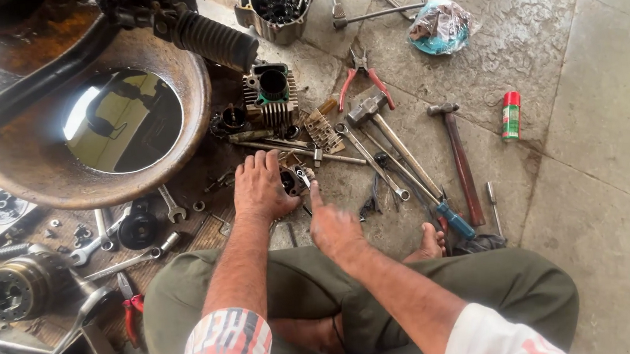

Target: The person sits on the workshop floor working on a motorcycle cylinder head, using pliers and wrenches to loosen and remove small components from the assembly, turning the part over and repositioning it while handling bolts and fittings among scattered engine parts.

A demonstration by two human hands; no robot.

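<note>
Greasy metal fills the left hand (260, 189), clamped over a small engine part (293, 180) on the floor; the right hand (331, 224) points one finger at it, holding nothing. Finned cylinder (269, 92), hammers (457, 158) and spanners (370, 158) lie around, the engine evidently still apart.

Small dark engine part (293, 179) half hidden under left hand (260, 189); right-hand fingers (316, 195) partly out of sight.

A small red-and-green spray can (511, 115) is standing on the floor well right of the hands, while a crumpled blue plastic bag (439, 26) is lying far beyond them.
</note>
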